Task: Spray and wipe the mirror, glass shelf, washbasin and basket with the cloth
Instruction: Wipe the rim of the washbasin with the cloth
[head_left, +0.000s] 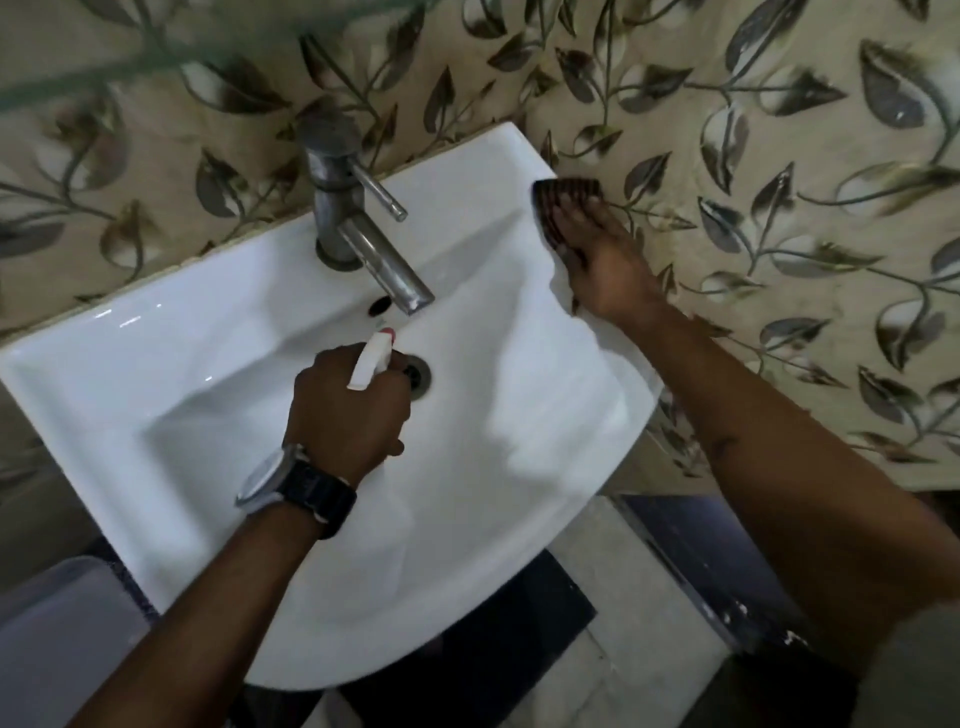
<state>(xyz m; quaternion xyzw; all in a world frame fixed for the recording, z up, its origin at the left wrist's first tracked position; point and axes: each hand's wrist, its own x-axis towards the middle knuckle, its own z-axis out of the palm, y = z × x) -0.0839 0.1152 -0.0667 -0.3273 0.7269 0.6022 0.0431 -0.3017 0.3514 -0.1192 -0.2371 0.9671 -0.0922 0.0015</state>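
Observation:
A white washbasin (171, 364) is fixed to a leaf-patterned tile wall. My left hand (348, 410), with a dark wristwatch, grips a spray bottle whose white nozzle (370, 359) points into the bowl near the drain (418, 375). My right hand (597, 260) presses a dark brown cloth (558, 200) flat against the basin's right rim, close to the wall. The bottle's body is hidden under my left hand. A blurred greenish edge of the glass shelf (93, 62) crosses the top left.
A steel tap (358, 223) with a side lever stands at the basin's back centre, its spout over the bowl. A pale grey container (57, 639) sits at lower left. Dark and light floor tiles (649, 597) show below the basin.

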